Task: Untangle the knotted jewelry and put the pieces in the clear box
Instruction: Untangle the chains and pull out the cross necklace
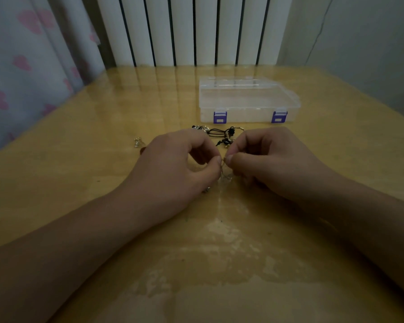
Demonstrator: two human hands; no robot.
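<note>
My left hand and my right hand meet at the middle of the wooden table, fingertips almost touching. Between them both pinch a thin silver chain, which hangs down in a small tangle under the fingers. Just beyond the hands lies a knot of black cord and gold pieces. A small silver piece lies alone to the left. The clear box, with purple latches, stands behind with its lid down.
The table is glossy, with a worn patch near its front edge. A white ribbed radiator stands behind it, a curtain with pink hearts at the left, and a pale wall at the right.
</note>
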